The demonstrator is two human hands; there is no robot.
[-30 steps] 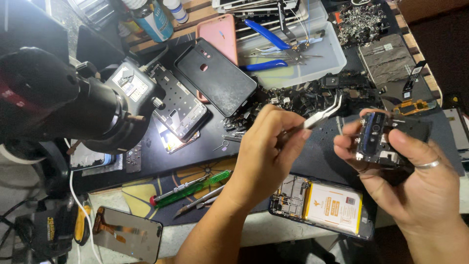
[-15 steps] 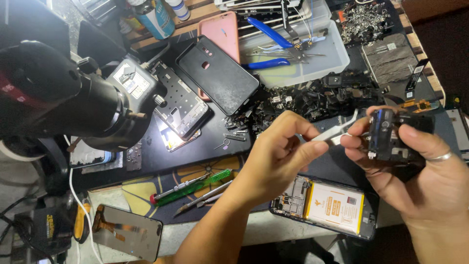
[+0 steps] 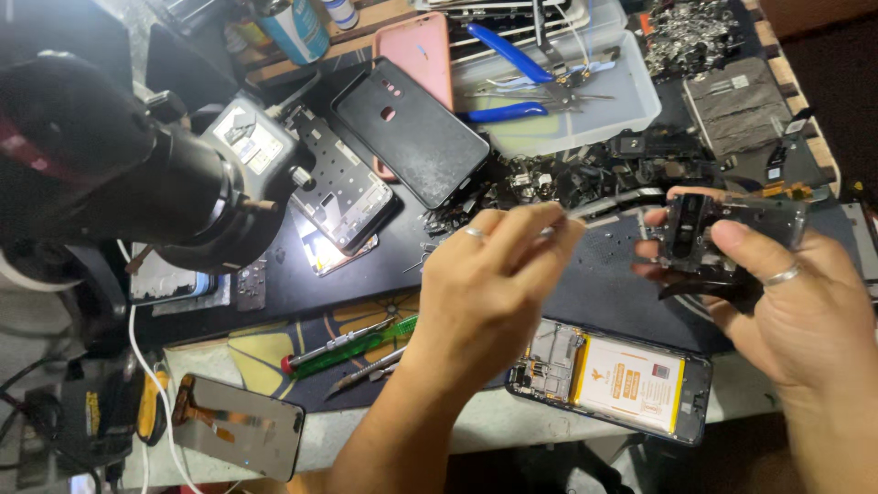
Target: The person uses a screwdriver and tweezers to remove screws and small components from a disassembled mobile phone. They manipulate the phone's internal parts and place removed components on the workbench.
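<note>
My left hand (image 3: 489, 288) is raised over the dark work mat and pinches thin silver tweezers (image 3: 608, 201), blurred, whose tips point right. My right hand (image 3: 786, 306) holds a black phone frame piece (image 3: 732, 229) with a camera cut-out, thumb on top and fingers beneath. The tweezer tips sit just left of that piece; whether they touch it I cannot tell. Below both hands lies an opened phone (image 3: 549, 366) with its white and orange battery (image 3: 636, 380) exposed.
A black microscope (image 3: 119, 169) looms at left over a lit phone frame (image 3: 343, 192). A black back cover (image 3: 412, 133), a pink case (image 3: 416, 41), blue pliers (image 3: 508, 59) in a clear tray (image 3: 631, 105), scattered small parts (image 3: 585, 178), a green screwdriver (image 3: 352, 346) and a loose screen (image 3: 238, 425) lie around.
My right hand has turned the black frame piece from upright to lying sideways and lifted it slightly. The tweezers in my left hand have shifted right, closer to the piece.
</note>
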